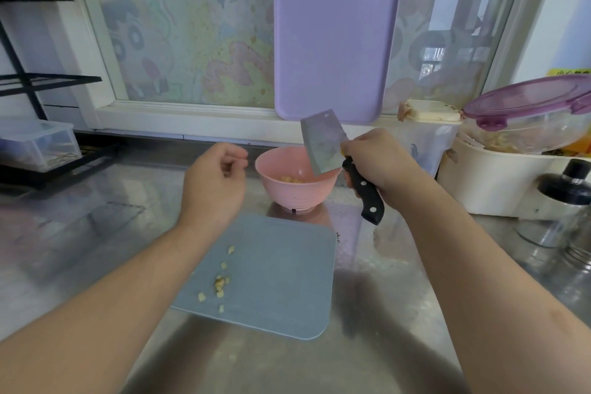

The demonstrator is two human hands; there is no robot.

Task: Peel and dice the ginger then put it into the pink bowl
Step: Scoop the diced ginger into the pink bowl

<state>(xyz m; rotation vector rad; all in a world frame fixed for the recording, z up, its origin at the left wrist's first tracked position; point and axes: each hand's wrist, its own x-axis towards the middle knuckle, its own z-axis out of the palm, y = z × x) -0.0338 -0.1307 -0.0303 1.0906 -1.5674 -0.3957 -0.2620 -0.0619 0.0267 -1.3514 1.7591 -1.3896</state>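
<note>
Head view looks down on a steel table (96, 233) with a grey-blue cutting board (281, 269) at the centre of the frame and the pink bowl (287, 189) just beyond its far edge. The right hand (377, 163) grips the black handle of a cleaver (323, 144), fingers curled round it, with the blade tilted up and its lower corner over the bowl's rim. The left hand (214, 179) hovers left of the bowl with its fingers loosely curled inward; whether it pinches any ginger between the tips I cannot tell.

Most of the diced ginger (291, 180) already lies in the bottom of the bowl. A scatter of leftover ginger cubes (221, 285) sits on the left part of the board, well apart from the bowl.

Judging from this, the peeling and dicing are done and the transfer is in hand, partly finished. The next move would call for bringing the blade back down flat to the board, sweeping the stray cubes together with the left hand, lifting them on the blade and tipping them into the bowl, keeping the edge turned away from the helping fingers.
</note>
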